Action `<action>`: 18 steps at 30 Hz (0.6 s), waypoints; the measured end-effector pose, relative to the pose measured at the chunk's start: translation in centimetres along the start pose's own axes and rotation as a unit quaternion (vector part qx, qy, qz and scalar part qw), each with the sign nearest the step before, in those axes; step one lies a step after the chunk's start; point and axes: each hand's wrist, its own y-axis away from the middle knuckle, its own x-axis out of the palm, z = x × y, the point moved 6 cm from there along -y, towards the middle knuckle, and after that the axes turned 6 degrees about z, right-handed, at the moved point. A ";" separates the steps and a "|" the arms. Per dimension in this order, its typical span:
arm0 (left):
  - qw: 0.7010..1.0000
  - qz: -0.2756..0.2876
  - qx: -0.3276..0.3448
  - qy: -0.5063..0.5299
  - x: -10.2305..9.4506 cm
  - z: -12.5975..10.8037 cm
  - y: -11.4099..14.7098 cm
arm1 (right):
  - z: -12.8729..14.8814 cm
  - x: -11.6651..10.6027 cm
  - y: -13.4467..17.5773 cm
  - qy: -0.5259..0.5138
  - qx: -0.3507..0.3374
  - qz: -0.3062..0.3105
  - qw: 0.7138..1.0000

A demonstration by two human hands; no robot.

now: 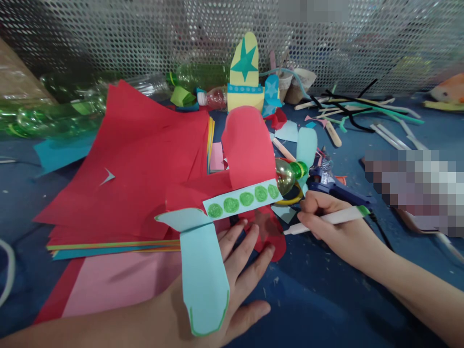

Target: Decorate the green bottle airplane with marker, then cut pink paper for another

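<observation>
My right hand [337,229] grips a white marker [337,218] with a green end, its tip close to the edge of a red paper piece [275,241]. With fingers spread, my left hand [239,270] lies on that red piece, partly under a light-blue paper shape [203,280] with green edge lines. That shape joins a craft made from a green-capped bottle [286,175] wrapped in red paper. Across the craft runs a light-blue strip [242,198] with several green dots, and a rounded red paper flap [248,145] stands up from it.
A stack of coloured paper [145,154] lies on the left. Behind stands a yellow craft [248,72] with a star, beside green bottles [68,116]. A blue glue gun [333,186], pipe cleaners [355,108] and a partly blurred phone-like object [413,212] are to the right.
</observation>
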 end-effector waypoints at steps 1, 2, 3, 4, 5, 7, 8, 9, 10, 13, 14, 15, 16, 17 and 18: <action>1.000 0.001 0.001 0.002 0.0 0.0 0.0 | 0.0 0.0 0.0 -0.001 0.000 -0.001 1.000; 1.000 0.003 0.002 0.004 0.0 0.0 0.0 | -0.1 0.0 0.0 -0.002 -0.001 -0.001 1.000; 1.000 0.004 0.004 0.006 0.1 0.0 0.0 | -0.2 0.1 0.1 -0.003 -0.001 0.003 1.000; 1.000 0.006 0.004 0.007 0.1 0.0 0.0 | -0.3 0.1 0.1 -0.004 0.000 0.008 1.000; 1.000 0.008 0.004 0.008 0.1 0.0 0.0 | -0.4 0.2 0.1 -0.005 0.001 0.013 1.000; 1.000 0.012 0.004 0.011 0.2 0.0 0.0 | -0.5 0.3 0.1 -0.012 0.001 0.022 1.000; 1.000 0.015 0.004 0.011 0.2 0.0 0.0 | -0.6 0.3 0.1 -0.015 0.000 0.022 1.000; 1.000 0.018 0.003 0.011 0.3 0.0 0.0 | -0.5 0.3 0.1 -0.016 -0.002 0.021 1.000; 1.000 0.020 0.003 0.010 0.3 0.0 0.0 | -0.4 0.3 0.1 -0.015 -0.005 0.017 1.000; 1.000 0.025 0.000 0.004 0.4 0.0 0.1 | -0.2 0.1 -0.1 -0.010 -0.013 0.006 1.000; 1.000 0.023 -0.001 0.003 0.4 0.0 0.1 | -0.2 0.1 -0.1 -0.014 -0.012 0.006 1.000; 1.000 0.017 -0.001 0.002 0.4 0.0 0.2 | -0.3 0.1 -0.1 -0.025 -0.009 0.005 1.000; 1.000 0.009 0.000 0.002 0.3 0.0 0.3 | -0.4 0.1 -0.2 -0.043 -0.003 0.005 0.999; 1.000 0.000 0.002 0.004 0.3 0.0 0.3 | -0.7 0.1 -0.2 -0.065 0.006 0.005 0.998; 1.000 -0.008 0.003 0.006 0.3 0.1 0.4 | -0.9 0.1 -0.1 -0.090 0.014 0.004 0.996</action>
